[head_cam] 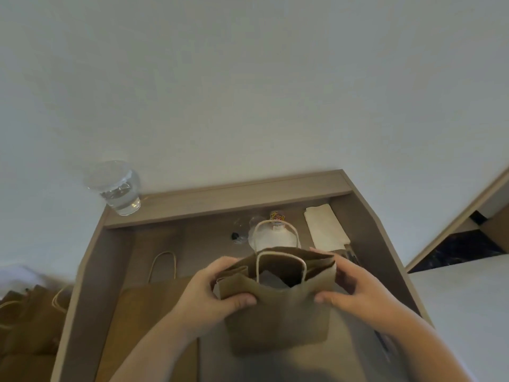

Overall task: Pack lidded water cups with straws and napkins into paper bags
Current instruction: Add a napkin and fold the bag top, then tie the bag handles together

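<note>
Left hand (pixel 212 296) and right hand (pixel 356 292) pinch the bag (pixel 278 323) open at its mouth.
The bag stands upright on the desk (pixel 203 244); napkins (pixel 325 228) lie behind it to the right, and a cup (pixel 117 188) of water stands on the back ledge (pixel 248 193).

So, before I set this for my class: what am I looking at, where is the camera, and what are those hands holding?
No machine here, only a person's two bare hands. The one picture comes from a camera worn on the head, looking forward and down. The left hand and right hand grip the top edges of a brown paper bag, holding its mouth open at a wooden desk. A clear cup of water stands on the back ledge. White napkins lie at back right; flat paper bags lie at left.
</note>
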`<state>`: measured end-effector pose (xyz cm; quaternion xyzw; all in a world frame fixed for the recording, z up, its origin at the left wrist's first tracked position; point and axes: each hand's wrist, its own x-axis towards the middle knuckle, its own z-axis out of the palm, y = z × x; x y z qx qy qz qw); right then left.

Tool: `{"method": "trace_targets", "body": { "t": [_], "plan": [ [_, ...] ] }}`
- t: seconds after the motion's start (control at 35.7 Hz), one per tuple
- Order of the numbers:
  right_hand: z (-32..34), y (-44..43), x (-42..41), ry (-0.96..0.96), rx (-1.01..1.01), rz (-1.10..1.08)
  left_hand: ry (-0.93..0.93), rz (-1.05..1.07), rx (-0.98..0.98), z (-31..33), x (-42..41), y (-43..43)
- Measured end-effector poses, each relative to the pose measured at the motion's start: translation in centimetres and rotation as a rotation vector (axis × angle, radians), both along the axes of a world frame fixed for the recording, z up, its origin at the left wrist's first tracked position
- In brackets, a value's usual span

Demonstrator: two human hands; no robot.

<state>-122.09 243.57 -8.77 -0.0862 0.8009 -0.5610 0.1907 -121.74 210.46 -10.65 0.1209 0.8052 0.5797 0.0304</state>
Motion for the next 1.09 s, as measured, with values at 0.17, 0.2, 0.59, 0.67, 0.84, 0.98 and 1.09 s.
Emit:
{"method": "trace_targets", "body": {
  "t": [0.17, 0.2, 0.59, 0.67, 0.84, 0.98, 1.09],
  "plan": [
    [0.7, -1.0, -1.6, -0.028, 0.006, 0.021, -0.144, 0.081, 0.078, 1.3, 0.0, 1.1],
    [0.8, -1.2, -1.6, -0.032, -0.018, 0.026, -0.188, 0.106, 0.132, 1.3, 0.2, 1.3],
    [-1.4, -0.5, -4.8, -0.223, -0.493, 0.297, -0.259, 0.136, 0.125, 2.8, 1.9, -1.0],
    [-3.8, -0.5, -8.2, -0.43, -0.683, 0.233, -0.252, 0.076, 0.045, 3.7, 1.9, -1.8],
    [-9.7, -4.9, -17.0, -0.101, 0.228, -0.296, -0.247, -0.05, -0.159, 4.8, 1.8, -2.3],
    [-11.5, -6.9, -21.5, 0.023, 0.42, -0.3, -0.202, -0.099, -0.22, 5.5, 1.9, -3.1],
    [-11.9, -8.2, -23.7, 0.047, 0.503, -0.264, -0.221, -0.148, -0.231, 5.6, 1.9, -3.6]
  ]
}}
